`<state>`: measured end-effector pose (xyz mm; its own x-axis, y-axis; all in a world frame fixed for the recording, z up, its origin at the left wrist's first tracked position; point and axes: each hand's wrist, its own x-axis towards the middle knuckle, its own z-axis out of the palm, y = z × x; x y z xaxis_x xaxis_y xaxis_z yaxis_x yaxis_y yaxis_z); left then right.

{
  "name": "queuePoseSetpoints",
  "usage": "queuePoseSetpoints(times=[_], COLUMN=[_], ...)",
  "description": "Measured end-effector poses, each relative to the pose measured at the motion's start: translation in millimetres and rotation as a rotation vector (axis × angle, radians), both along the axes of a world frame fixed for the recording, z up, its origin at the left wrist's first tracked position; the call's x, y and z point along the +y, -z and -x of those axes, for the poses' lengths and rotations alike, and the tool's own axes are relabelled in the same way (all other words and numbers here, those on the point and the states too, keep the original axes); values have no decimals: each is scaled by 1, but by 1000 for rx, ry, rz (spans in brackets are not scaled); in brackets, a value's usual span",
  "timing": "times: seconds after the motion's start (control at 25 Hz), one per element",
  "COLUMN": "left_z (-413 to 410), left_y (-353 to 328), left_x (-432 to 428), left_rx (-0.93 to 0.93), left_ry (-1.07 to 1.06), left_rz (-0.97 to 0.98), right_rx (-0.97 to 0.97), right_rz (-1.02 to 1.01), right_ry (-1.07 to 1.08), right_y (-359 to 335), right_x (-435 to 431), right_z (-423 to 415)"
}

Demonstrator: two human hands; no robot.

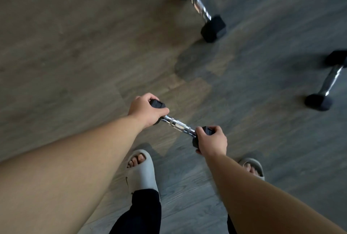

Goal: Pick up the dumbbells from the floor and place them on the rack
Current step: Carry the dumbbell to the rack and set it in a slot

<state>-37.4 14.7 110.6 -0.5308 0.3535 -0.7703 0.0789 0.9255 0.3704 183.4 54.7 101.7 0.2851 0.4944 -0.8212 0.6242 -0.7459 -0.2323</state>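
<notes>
A small dumbbell with black hex heads and a chrome handle hangs above the floor between both hands. My left hand grips its far head, and my right hand grips its near head. The chrome handle shows bare between them. A larger black dumbbell lies on the wood floor at the top centre. Another dumbbell lies at the right edge, partly cut off. No rack is in view.
Grey-brown wood-plank floor fills the view, open to the left. My feet in pale slides stand directly below the held dumbbell, with dark trouser legs at the bottom.
</notes>
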Motion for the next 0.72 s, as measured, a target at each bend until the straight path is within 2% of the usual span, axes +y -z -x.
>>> queuePoseSetpoints(times=[0.28,0.52,0.72], left_z=[149,282,371], left_y=[-292,-566,-738], left_x=[49,61,83], left_rx=[108,313,523], left_ry=[-35,60,129], left_rz=[-160,-325,-462], right_rx=[185,374,590], right_rz=[-72,-210,-265], right_ry=[-4,35,113], right_y=[-283,-536,-680], right_x=[66,86,110], right_z=[154,295,390])
